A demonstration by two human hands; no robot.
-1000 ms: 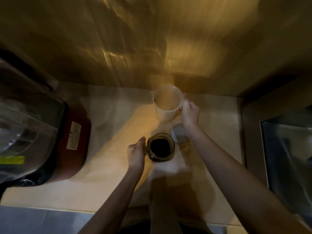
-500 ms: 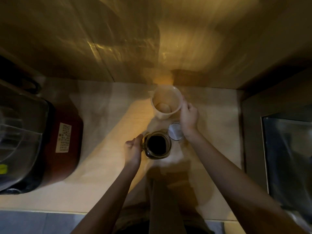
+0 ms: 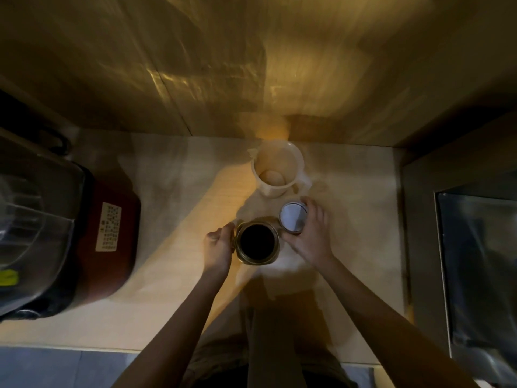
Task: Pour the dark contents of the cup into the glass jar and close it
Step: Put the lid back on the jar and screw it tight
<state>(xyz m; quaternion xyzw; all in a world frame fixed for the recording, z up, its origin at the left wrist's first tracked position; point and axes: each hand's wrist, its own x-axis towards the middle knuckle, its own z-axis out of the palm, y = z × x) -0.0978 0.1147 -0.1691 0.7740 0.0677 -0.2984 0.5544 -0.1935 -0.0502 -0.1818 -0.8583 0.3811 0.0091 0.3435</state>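
Pouring looks done — cup (image 3: 277, 170) standing emptied, glass jar (image 3: 256, 242) holding dark contents. Left hand (image 3: 218, 249) is gripping the jar; right hand (image 3: 310, 233) is grasping the lid (image 3: 292, 218) — 1 step, closing, is remaining.

Dim warm light, motion-blurred edges, wide-angle distortion, heavy shadows.

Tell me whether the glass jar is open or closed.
Open: the clear glass jar shows dark contents through its mouth; the round metal lid sits beside it.

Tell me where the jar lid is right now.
In the head view, the lid sits on the counter under the right hand, between the cup and the open jar.
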